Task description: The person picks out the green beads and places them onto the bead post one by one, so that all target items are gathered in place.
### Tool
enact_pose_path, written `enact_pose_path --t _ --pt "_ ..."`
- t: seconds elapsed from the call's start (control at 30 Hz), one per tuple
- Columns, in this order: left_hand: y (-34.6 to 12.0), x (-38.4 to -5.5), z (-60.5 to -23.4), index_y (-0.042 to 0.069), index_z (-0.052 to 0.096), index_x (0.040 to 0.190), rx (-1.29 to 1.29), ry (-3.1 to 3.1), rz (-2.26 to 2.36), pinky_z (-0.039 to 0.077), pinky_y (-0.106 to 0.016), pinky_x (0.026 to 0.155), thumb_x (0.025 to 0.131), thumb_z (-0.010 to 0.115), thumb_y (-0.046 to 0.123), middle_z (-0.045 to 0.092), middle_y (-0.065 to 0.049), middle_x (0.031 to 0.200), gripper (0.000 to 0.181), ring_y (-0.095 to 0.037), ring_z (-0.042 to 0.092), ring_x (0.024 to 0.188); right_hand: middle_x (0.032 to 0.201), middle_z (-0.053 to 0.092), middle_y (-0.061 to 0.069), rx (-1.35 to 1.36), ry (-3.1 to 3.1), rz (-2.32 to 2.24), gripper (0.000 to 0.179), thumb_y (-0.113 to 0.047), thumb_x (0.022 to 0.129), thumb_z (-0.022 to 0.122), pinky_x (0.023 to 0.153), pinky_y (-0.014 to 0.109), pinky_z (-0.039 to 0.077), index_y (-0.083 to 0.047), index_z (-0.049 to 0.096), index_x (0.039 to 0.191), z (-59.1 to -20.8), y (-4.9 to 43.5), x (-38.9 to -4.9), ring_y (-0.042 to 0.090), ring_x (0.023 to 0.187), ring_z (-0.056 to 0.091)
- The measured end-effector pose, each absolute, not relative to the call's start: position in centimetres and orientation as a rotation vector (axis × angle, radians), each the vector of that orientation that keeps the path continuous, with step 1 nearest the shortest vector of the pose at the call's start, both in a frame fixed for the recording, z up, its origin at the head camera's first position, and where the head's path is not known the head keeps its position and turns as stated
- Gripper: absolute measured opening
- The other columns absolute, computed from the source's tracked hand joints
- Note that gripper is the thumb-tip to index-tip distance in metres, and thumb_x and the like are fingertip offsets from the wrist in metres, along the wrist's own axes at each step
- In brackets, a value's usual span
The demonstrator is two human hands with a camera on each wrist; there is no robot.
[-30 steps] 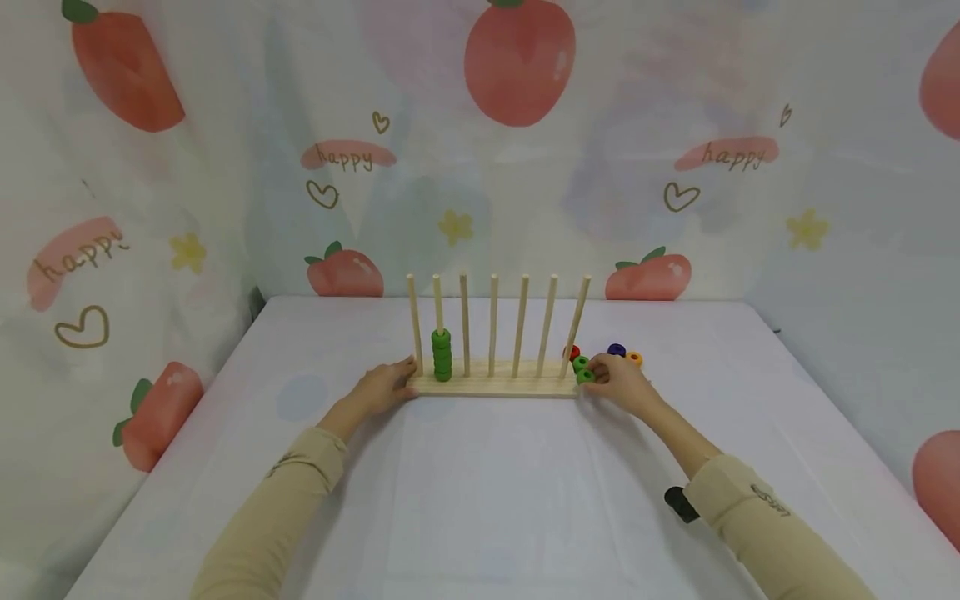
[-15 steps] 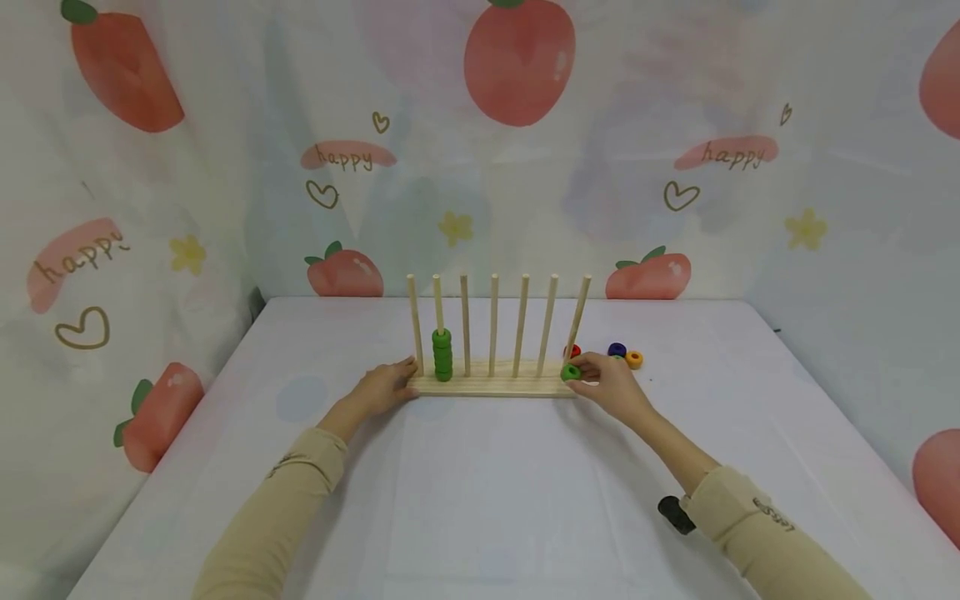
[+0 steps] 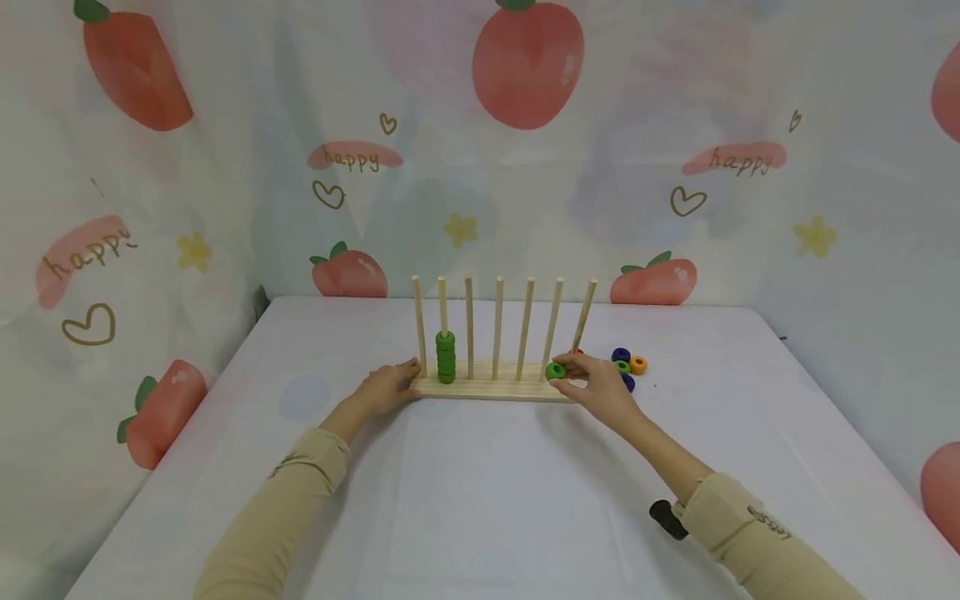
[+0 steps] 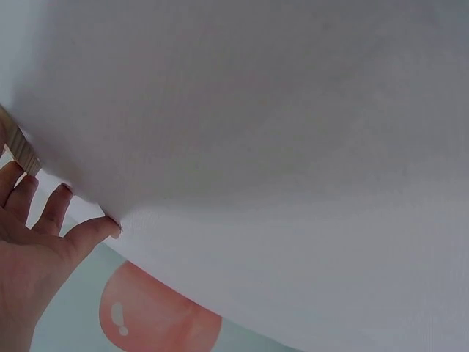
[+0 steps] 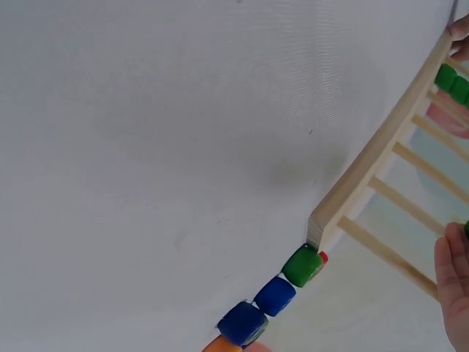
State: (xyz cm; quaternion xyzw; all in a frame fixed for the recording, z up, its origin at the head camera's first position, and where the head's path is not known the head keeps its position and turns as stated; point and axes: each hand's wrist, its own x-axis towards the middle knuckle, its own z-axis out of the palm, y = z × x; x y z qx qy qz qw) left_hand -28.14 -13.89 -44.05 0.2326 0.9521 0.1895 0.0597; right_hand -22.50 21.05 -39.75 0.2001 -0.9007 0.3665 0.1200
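Observation:
A wooden peg rack point(image 3: 491, 387) with a row of upright pegs stands on the table. A stack of green beads point(image 3: 446, 358) sits on its second peg from the left. My left hand point(image 3: 381, 390) holds the rack's left end, thumb at the front edge and fingers behind; in the left wrist view the other fingers fan out beside the wood. My right hand point(image 3: 603, 390) pinches a green bead point(image 3: 555, 371) between thumb and fingertips, in front of the rack's right-hand pegs. Only a sliver of that bead shows at the edge of the right wrist view.
Loose beads lie beyond the rack's right end: purple point(image 3: 621, 355), green point(image 3: 622, 367), orange point(image 3: 638, 365) and a blue one point(image 3: 627, 382) partly behind my right hand. A red bead point(image 3: 577, 352) is mostly hidden there. The right wrist view shows another green bead point(image 5: 302, 265) by the rack's corner.
My right hand has picked up the green bead at the rack's right end and carried it left over the base. My left hand has stayed on the left end.

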Motion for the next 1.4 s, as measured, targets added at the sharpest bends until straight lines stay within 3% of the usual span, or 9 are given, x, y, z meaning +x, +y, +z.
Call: enact_pose_path --t 0.27,1.0,1.4 --pt "-13.8 -28.2 -44.2 -0.004 0.045 0.137 0.728 2.889 0.563 0.035 -0.068 0.095 0.092 0.060 0.025 0.039 -0.019 0.146 0.055 -0.047 0.045 0.125 0.093 0.071 0.018 0.642 -2.558 1.082 0.031 -0.004 0.081 0.072 0.081 0.043 0.055 0.007 0.064 0.109 -39.2 19.9 -22.8 0.029 0.086 0.068" --pt "-14.0 -28.0 -43.7 -0.004 0.043 0.138 0.717 2.896 0.533 0.035 -0.067 0.097 0.093 0.058 0.026 0.037 -0.019 0.147 0.056 -0.047 0.043 0.126 0.103 0.068 0.020 0.724 -2.499 1.206 0.036 -0.003 0.083 0.070 0.084 0.041 0.054 0.008 0.061 0.116 -37.5 16.5 -23.4 0.030 0.090 0.067" --pt "-14.1 -28.3 -44.2 -0.002 0.042 0.139 0.707 2.882 0.559 0.033 -0.068 0.098 0.093 0.059 0.026 0.037 -0.018 0.148 0.056 -0.046 0.043 0.127 0.100 0.070 0.019 0.817 -2.451 1.195 0.032 -0.004 0.083 0.070 0.084 0.039 0.054 0.007 0.063 0.112 -36.5 14.5 -24.1 0.029 0.090 0.068"
